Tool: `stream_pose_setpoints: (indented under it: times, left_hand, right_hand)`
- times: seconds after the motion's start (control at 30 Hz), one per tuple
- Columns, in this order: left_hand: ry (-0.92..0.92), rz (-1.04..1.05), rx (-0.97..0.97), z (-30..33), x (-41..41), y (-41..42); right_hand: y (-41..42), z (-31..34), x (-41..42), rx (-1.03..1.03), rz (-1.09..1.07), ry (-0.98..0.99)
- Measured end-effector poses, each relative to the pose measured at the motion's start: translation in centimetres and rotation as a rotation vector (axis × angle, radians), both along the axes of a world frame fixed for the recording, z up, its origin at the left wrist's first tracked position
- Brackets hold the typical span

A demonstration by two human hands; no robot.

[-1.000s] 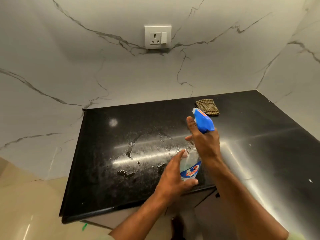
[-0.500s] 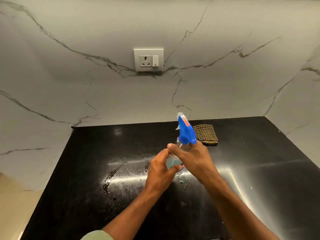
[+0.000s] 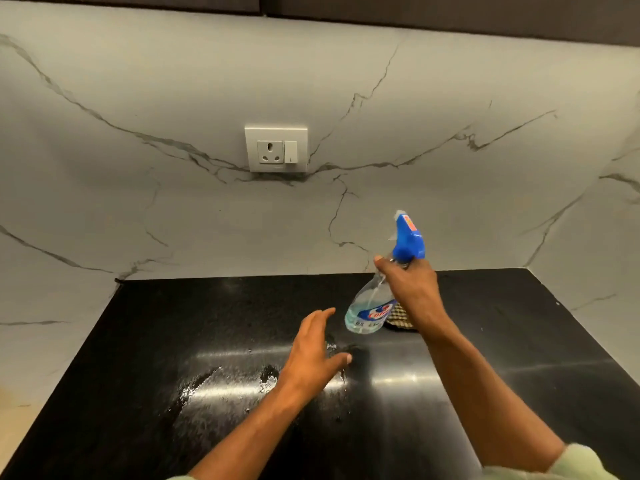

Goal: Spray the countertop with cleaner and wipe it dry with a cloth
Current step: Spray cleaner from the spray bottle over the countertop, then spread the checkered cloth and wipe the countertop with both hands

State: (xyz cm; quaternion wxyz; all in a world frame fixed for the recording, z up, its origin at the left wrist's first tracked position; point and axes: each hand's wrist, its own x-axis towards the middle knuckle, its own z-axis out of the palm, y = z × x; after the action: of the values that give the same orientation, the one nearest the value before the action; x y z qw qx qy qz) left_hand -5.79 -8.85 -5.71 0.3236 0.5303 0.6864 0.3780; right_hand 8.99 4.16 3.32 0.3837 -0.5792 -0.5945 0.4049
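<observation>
Right hand point(image 3: 410, 289) grips spray bottle point(image 3: 372, 306) by the neck, lifted over the black countertop point(image 3: 207, 323) — probably carrying it aside. Left hand point(image 3: 313, 355) loose, fingers spread, empty. Checked cloth point(image 3: 398, 318) lies behind the bottle — likely next.

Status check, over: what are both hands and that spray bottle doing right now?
Right hand grips clear blue-topped spray bottle, lifted. Left hand open above wet black countertop. Checked brown cloth partly hidden behind bottle.
</observation>
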Motion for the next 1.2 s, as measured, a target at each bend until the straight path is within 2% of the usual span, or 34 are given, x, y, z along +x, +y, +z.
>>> stream_pose_setpoints:
  times: [0.17,0.3,0.47,0.83,1.2]
  left_hand:
    - [0.022,0.065,-0.038,-2.2,-1.2,0.3]
    - [-0.034,0.073,-0.039,-2.8,-0.9,0.6]
    - [-0.014,0.051,-0.062,-3.7,-1.1,0.8]
    - [-0.006,0.057,-0.039,-4.1,-1.1,1.4]
    - [-0.011,0.046,-0.047,-4.7,-0.1,1.1]
  right_hand:
    - [8.9,0.1,0.2,0.050,-0.037,-0.062]
    - [13.4,-0.2,-0.3,0.100,-0.057,-0.094]
    - [16.7,-1.4,-0.7,0.096,-0.116,-0.106]
    - [18.1,-4.3,-0.8,0.010,-0.061,-0.211]
    - [18.7,-4.3,-0.5,-0.027,-0.009,-0.299]
